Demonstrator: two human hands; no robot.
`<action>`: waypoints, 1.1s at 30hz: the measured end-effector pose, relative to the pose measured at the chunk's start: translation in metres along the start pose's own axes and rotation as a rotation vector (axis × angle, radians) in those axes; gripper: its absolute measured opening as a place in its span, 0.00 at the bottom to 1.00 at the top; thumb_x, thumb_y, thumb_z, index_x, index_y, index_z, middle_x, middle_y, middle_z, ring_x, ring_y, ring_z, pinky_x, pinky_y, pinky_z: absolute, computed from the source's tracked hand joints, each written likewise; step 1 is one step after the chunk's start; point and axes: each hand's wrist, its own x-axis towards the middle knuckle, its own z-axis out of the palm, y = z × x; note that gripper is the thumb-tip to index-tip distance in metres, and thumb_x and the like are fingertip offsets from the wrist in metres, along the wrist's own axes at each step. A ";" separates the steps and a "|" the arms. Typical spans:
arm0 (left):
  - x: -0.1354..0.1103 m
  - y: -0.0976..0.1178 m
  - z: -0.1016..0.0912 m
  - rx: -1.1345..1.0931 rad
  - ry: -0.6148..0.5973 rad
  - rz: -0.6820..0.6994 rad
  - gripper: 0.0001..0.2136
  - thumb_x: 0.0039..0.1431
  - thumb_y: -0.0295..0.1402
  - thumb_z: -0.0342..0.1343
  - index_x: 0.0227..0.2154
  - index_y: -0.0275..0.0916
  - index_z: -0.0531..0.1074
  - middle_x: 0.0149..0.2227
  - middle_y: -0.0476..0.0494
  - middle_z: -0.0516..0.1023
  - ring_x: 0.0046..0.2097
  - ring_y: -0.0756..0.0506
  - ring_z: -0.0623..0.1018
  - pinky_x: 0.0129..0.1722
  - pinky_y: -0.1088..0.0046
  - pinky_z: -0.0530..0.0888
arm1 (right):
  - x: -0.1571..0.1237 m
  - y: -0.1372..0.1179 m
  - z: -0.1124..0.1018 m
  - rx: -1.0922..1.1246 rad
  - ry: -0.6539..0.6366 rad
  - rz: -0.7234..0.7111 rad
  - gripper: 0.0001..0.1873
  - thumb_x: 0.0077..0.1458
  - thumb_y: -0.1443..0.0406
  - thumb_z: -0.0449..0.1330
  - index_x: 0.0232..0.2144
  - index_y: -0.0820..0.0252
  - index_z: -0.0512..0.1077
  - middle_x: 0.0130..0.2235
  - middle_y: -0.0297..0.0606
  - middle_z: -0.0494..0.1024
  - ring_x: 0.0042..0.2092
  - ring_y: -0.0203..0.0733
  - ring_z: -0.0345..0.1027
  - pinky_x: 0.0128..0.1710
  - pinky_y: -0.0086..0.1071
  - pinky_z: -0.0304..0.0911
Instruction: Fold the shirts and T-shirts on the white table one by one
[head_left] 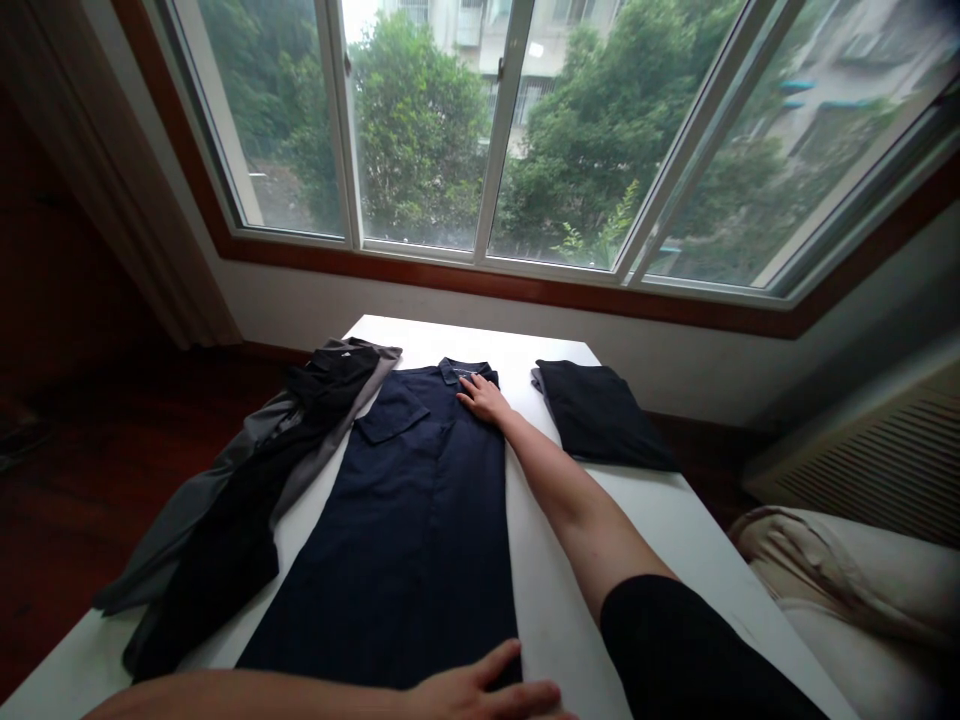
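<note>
A dark navy polo shirt (420,500) lies stretched out lengthwise in front of me, its collar (465,370) toward the window. One short sleeve (394,410) shows on the left, while the right side runs as a straight edge. My right hand (484,397) reaches far forward and rests on the shirt just below the collar, fingers stretched out. Across the near end lies my left forearm. My left hand (491,692) is by the shirt's lower right edge, thumb and fingers apart, partly cut off by the bottom of the view.
On the left of the white table (555,580), a loose heap of black and grey clothes (247,490) hangs over the edge. Folded dark garments (604,410) lie stacked at the right. Beyond are a window (480,130), a curtain (112,170) and pale bedding (862,580).
</note>
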 end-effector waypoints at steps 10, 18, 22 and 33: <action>-0.013 -0.076 -0.067 -0.502 -0.252 -0.212 0.33 0.72 0.49 0.48 0.75 0.43 0.51 0.76 0.36 0.49 0.75 0.34 0.53 0.70 0.44 0.57 | -0.020 -0.022 -0.008 0.030 0.150 -0.018 0.31 0.72 0.50 0.49 0.69 0.59 0.64 0.71 0.46 0.61 0.72 0.50 0.52 0.71 0.41 0.47; -0.002 -0.076 -0.046 -0.650 -0.239 -0.215 0.35 0.72 0.52 0.47 0.75 0.43 0.50 0.76 0.35 0.46 0.75 0.32 0.50 0.71 0.40 0.51 | -0.055 -0.034 0.016 0.061 0.041 0.013 0.39 0.71 0.41 0.41 0.75 0.50 0.51 0.76 0.40 0.47 0.76 0.52 0.37 0.73 0.48 0.36; 0.003 -0.084 -0.048 -0.668 -0.267 -0.266 0.35 0.72 0.53 0.47 0.75 0.43 0.51 0.76 0.35 0.46 0.75 0.32 0.49 0.71 0.39 0.49 | -0.042 -0.024 0.011 0.078 0.046 0.056 0.43 0.70 0.40 0.40 0.76 0.55 0.43 0.76 0.43 0.46 0.76 0.51 0.37 0.73 0.45 0.35; 0.006 -0.043 -0.042 -0.571 -0.201 -0.163 0.31 0.74 0.50 0.46 0.73 0.42 0.54 0.76 0.36 0.50 0.75 0.34 0.52 0.71 0.44 0.55 | -0.042 -0.015 0.015 0.034 0.042 0.068 0.41 0.70 0.39 0.40 0.75 0.53 0.51 0.76 0.42 0.47 0.76 0.52 0.37 0.72 0.46 0.36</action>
